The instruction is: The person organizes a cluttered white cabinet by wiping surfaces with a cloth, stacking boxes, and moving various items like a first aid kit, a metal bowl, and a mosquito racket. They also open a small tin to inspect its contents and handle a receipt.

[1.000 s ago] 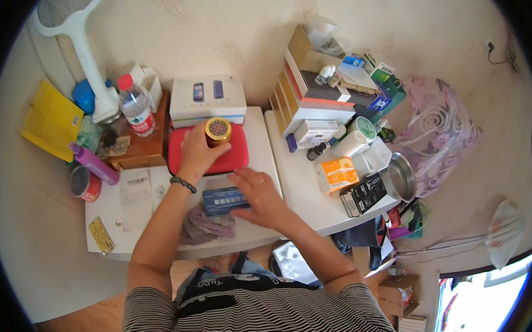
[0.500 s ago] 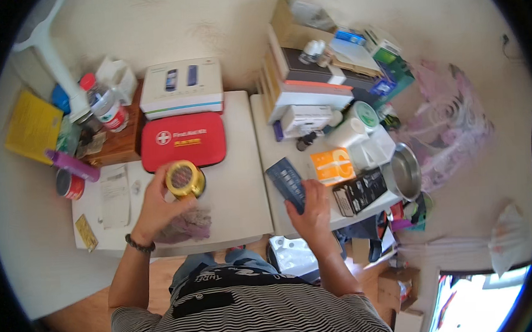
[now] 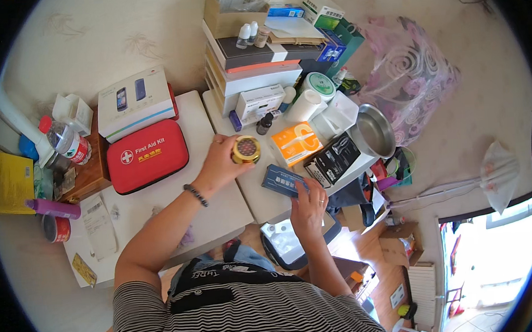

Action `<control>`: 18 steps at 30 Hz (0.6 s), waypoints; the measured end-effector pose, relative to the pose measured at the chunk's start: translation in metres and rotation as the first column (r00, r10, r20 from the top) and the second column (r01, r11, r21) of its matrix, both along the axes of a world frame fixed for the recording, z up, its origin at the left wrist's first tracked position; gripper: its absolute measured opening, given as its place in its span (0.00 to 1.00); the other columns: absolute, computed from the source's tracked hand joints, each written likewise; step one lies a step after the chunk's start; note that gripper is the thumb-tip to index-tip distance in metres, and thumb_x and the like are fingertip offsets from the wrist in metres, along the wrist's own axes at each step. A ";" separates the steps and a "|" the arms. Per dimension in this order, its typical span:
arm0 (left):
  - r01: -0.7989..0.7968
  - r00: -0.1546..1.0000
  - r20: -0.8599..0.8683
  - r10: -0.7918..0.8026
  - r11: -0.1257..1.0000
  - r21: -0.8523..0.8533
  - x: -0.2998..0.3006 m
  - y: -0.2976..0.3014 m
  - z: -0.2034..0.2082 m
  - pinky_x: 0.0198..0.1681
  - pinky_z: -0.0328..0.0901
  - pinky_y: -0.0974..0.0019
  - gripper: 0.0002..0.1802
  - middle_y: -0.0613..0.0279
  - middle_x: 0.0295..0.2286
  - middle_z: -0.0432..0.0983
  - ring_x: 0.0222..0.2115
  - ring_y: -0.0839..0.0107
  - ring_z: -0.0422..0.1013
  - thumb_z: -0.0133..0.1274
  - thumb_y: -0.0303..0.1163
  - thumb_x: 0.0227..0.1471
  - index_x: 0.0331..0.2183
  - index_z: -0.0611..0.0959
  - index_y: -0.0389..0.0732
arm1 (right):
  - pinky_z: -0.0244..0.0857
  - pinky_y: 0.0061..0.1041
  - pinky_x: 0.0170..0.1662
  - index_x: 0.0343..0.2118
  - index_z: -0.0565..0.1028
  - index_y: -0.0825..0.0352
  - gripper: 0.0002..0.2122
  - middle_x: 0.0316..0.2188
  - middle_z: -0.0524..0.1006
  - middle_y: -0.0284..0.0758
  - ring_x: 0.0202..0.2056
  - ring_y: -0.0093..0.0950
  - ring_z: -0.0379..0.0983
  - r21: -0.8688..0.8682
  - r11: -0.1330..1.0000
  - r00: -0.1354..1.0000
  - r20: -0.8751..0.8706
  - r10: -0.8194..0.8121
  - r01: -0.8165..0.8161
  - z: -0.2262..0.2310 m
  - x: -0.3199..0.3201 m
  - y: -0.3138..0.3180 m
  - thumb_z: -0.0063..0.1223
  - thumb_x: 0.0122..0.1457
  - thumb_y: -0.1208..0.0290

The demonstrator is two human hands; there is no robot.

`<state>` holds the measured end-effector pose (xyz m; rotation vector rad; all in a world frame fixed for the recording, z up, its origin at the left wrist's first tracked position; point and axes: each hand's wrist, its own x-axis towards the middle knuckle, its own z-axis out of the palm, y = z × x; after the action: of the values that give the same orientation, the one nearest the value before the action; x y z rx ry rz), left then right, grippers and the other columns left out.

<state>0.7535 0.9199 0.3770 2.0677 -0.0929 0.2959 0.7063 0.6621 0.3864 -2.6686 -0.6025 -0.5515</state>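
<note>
My left hand (image 3: 219, 162) grips a small round jar with a gold lid (image 3: 246, 149) from its left side, just above the seam between the two white tables. My right hand (image 3: 308, 209) has its fingers closed on the near right end of a dark blue flat box (image 3: 280, 181). That box lies slanted at the front of the right table. An orange and white box (image 3: 296, 143) and a black box (image 3: 332, 160) sit beyond it. Behind the jar stands a small dark dropper bottle (image 3: 264, 124).
A red first-aid case (image 3: 147, 155) lies on the left table before a white phone box (image 3: 136, 105). Stacked boxes (image 3: 260, 64) rise at the back of the right table. A steel bowl (image 3: 375, 131) rests at its right edge. Farther left are a plastic bottle (image 3: 67, 140) and a paper slip (image 3: 98, 226).
My left hand has carried the jar rightward, from in front of the red case to the right table's edge. The blue box now lies more crosswise under my right hand. The view has turned right.
</note>
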 end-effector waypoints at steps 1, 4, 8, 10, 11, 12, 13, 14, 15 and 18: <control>-0.031 0.999 -0.017 0.031 0.999 0.007 0.007 -0.007 -0.006 0.49 0.64 0.61 0.37 0.49 0.41 0.66 0.44 0.54 0.66 0.70 0.35 0.33 0.48 0.74 0.37 | 0.52 0.44 0.57 0.46 0.71 0.68 0.22 0.48 0.68 0.43 0.55 0.44 0.62 0.022 1.000 1.000 -0.009 -0.016 0.016 0.000 -0.003 0.001 0.59 0.44 0.81; -0.009 0.996 -0.093 0.015 0.998 0.067 0.017 -0.019 -0.011 0.53 0.62 0.60 0.42 0.47 0.44 0.64 0.48 0.51 0.64 0.70 0.34 0.35 0.52 0.69 0.33 | 0.51 0.46 0.58 0.47 0.71 0.67 0.23 0.49 0.67 0.42 0.55 0.43 0.61 0.041 0.999 1.000 -0.008 0.005 -0.004 -0.002 -0.006 0.002 0.60 0.44 0.77; 0.025 0.998 -0.061 -0.020 0.996 0.086 0.011 -0.016 -0.010 0.58 0.58 0.60 0.50 0.43 0.52 0.60 0.54 0.49 0.59 0.69 0.34 0.37 0.56 0.60 0.30 | 0.53 0.45 0.57 0.47 0.71 0.68 0.23 0.48 0.67 0.43 0.54 0.44 0.61 0.058 0.991 0.992 0.009 0.124 -0.124 0.005 -0.007 0.022 0.60 0.44 0.78; 0.067 0.997 -0.041 -0.061 0.984 0.163 -0.007 -0.005 0.010 0.60 0.56 0.59 0.52 0.41 0.55 0.57 0.57 0.48 0.57 0.69 0.34 0.37 0.58 0.56 0.30 | 0.53 0.46 0.57 0.47 0.71 0.69 0.23 0.48 0.67 0.43 0.54 0.44 0.62 0.094 0.978 0.982 0.010 0.188 -0.188 0.007 -0.008 0.034 0.60 0.44 0.78; 0.085 0.996 -0.040 -0.078 0.969 0.233 -0.021 0.009 0.023 0.61 0.55 0.59 0.50 0.41 0.57 0.55 0.58 0.49 0.55 0.67 0.33 0.39 0.58 0.58 0.31 | 0.58 0.43 0.55 0.47 0.71 0.70 0.22 0.46 0.69 0.44 0.51 0.45 0.64 0.120 0.961 0.968 0.040 0.247 -0.250 0.010 -0.006 0.040 0.60 0.45 0.77; 0.062 0.998 -0.008 -0.062 0.964 0.258 -0.040 0.027 0.039 0.60 0.55 0.58 0.45 0.43 0.56 0.58 0.58 0.50 0.56 0.66 0.31 0.40 0.57 0.61 0.33 | 0.59 0.42 0.53 0.47 0.71 0.70 0.22 0.46 0.69 0.44 0.50 0.45 0.65 0.182 0.930 0.946 -0.002 0.324 -0.319 0.013 -0.010 0.050 0.60 0.45 0.78; -0.024 0.996 0.089 -0.005 0.945 0.325 -0.055 0.048 0.051 0.60 0.55 0.57 0.42 0.45 0.55 0.61 0.58 0.49 0.57 0.65 0.29 0.40 0.56 0.64 0.34 | 0.61 0.41 0.52 0.46 0.71 0.70 0.22 0.46 0.70 0.45 0.49 0.45 0.66 0.248 0.891 0.916 -0.034 0.400 -0.380 0.016 -0.013 0.064 0.61 0.46 0.78; -0.170 0.976 0.191 0.104 0.910 0.377 -0.072 0.070 0.055 0.60 0.56 0.55 0.40 0.45 0.54 0.62 0.57 0.50 0.58 0.63 0.29 0.40 0.55 0.66 0.35 | 0.63 0.39 0.51 0.46 0.71 0.71 0.21 0.45 0.71 0.46 0.48 0.45 0.67 0.311 0.845 0.878 -0.059 0.475 -0.436 0.020 -0.015 0.079 0.61 0.46 0.79; -0.292 0.955 0.184 0.233 0.849 0.440 -0.086 0.091 0.063 0.59 0.56 0.54 0.38 0.45 0.54 0.63 0.56 0.49 0.59 0.63 0.28 0.41 0.55 0.67 0.36 | 0.65 0.37 0.50 0.47 0.71 0.71 0.22 0.44 0.72 0.46 0.47 0.45 0.69 0.309 0.799 0.826 -0.066 0.560 -0.517 0.026 -0.016 0.096 0.62 0.46 0.77; -0.538 0.830 0.116 0.545 0.731 0.420 -0.129 0.134 0.051 0.60 0.54 0.56 0.38 0.43 0.56 0.59 0.56 0.49 0.57 0.61 0.28 0.43 0.56 0.65 0.34 | 0.59 0.39 0.56 0.56 0.62 0.74 0.31 0.52 0.66 0.52 0.53 0.48 0.63 0.344 0.715 0.719 -0.141 0.680 -0.609 0.032 -0.005 0.153 0.61 0.50 0.71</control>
<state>0.6245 1.0543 0.4282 2.5178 0.5191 0.6703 0.7010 0.8156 0.4180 -2.0108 -1.2130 -0.0616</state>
